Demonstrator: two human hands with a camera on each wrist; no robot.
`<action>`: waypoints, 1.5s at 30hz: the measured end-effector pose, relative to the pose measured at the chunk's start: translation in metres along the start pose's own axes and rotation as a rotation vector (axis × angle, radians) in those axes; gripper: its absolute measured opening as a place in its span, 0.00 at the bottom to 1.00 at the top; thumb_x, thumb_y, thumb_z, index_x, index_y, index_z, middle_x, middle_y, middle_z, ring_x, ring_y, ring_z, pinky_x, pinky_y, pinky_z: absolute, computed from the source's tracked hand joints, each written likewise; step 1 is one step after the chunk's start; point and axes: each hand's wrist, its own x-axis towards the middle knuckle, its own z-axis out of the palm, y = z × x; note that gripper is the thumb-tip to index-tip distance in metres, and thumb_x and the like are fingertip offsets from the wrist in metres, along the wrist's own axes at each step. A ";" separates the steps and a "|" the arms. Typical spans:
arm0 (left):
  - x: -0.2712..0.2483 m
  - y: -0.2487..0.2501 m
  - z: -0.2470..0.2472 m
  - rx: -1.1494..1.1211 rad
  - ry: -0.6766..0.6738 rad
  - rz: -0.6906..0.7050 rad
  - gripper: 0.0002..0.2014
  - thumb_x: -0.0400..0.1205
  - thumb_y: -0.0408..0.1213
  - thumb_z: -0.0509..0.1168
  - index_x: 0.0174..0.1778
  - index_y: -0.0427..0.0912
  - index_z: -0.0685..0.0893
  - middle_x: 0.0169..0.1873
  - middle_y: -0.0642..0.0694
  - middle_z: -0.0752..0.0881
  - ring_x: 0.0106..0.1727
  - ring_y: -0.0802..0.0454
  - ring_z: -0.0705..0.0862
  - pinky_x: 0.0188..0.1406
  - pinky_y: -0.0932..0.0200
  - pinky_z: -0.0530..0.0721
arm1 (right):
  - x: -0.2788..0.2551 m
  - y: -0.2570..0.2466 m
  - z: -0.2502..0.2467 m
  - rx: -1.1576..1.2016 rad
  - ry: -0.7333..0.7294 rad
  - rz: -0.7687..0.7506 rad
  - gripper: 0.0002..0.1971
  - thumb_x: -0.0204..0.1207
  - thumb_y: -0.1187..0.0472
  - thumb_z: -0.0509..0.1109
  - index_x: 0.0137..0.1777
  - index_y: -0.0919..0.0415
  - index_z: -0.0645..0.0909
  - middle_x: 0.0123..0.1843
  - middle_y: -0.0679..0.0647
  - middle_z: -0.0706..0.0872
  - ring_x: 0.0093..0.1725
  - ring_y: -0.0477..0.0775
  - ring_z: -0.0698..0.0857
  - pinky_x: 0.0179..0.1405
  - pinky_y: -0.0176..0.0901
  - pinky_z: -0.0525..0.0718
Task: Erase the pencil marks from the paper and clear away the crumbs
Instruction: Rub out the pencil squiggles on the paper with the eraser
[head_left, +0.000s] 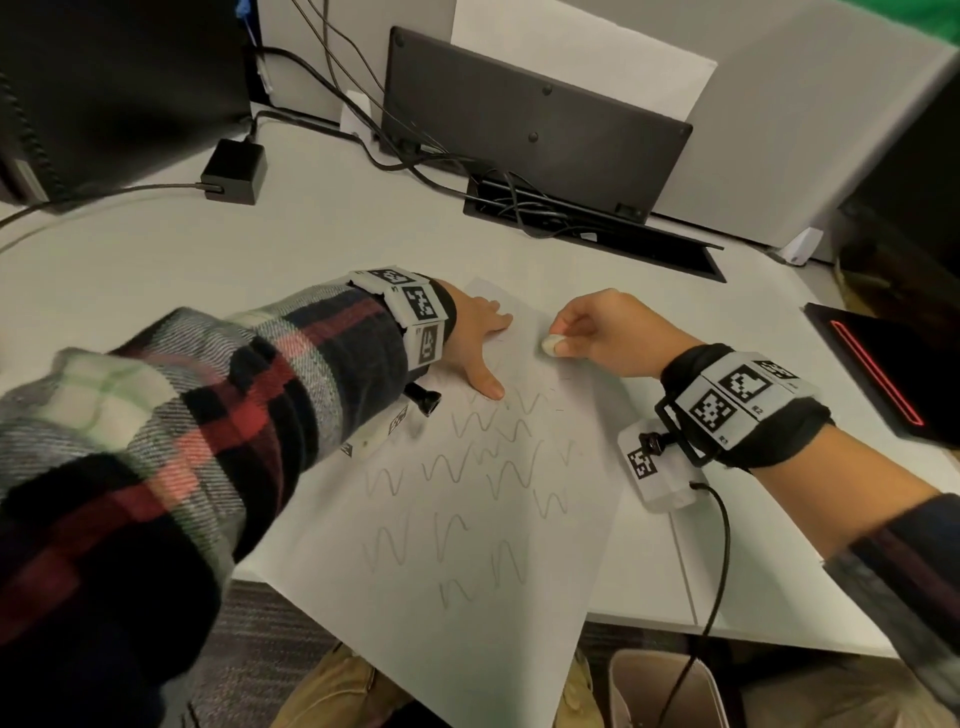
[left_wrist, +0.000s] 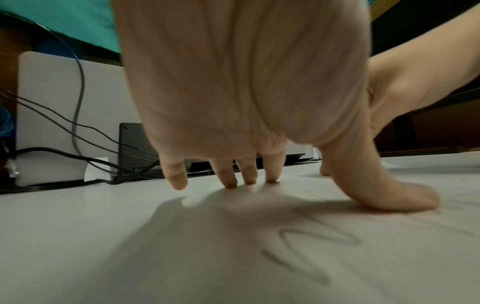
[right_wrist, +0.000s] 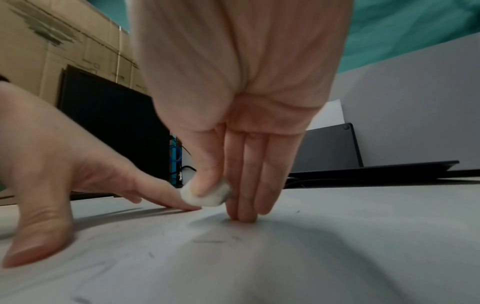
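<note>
My left hand (head_left: 475, 338) lies on the paper's (head_left: 467, 561) far end, left of my right hand (head_left: 602, 332); the eraser (head_left: 549, 344) sits between them; pencil marks (head_left: 467, 467) lie nearer me.

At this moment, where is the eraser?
In the head view the white eraser is pinched in the right hand, at the far part of the paper, just right of the left hand pressing the sheet.
</note>
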 end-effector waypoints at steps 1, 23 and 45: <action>0.000 -0.001 0.001 -0.002 0.000 0.001 0.49 0.76 0.61 0.63 0.83 0.48 0.40 0.83 0.49 0.40 0.83 0.51 0.44 0.79 0.48 0.49 | 0.001 -0.001 -0.001 -0.013 -0.005 0.002 0.07 0.74 0.55 0.73 0.47 0.58 0.84 0.48 0.53 0.87 0.51 0.52 0.84 0.56 0.43 0.81; -0.002 0.000 0.009 0.004 0.059 -0.072 0.50 0.73 0.70 0.59 0.83 0.53 0.41 0.82 0.50 0.45 0.82 0.46 0.50 0.76 0.44 0.57 | 0.023 -0.025 0.012 -0.062 -0.028 -0.141 0.07 0.72 0.59 0.75 0.46 0.60 0.85 0.44 0.52 0.86 0.40 0.44 0.79 0.41 0.28 0.75; -0.004 0.005 0.005 0.044 -0.003 -0.087 0.52 0.73 0.71 0.58 0.82 0.51 0.36 0.82 0.50 0.38 0.83 0.46 0.46 0.77 0.42 0.55 | 0.012 -0.030 0.010 -0.094 -0.112 -0.218 0.07 0.70 0.64 0.76 0.47 0.60 0.88 0.44 0.56 0.90 0.38 0.45 0.81 0.43 0.35 0.81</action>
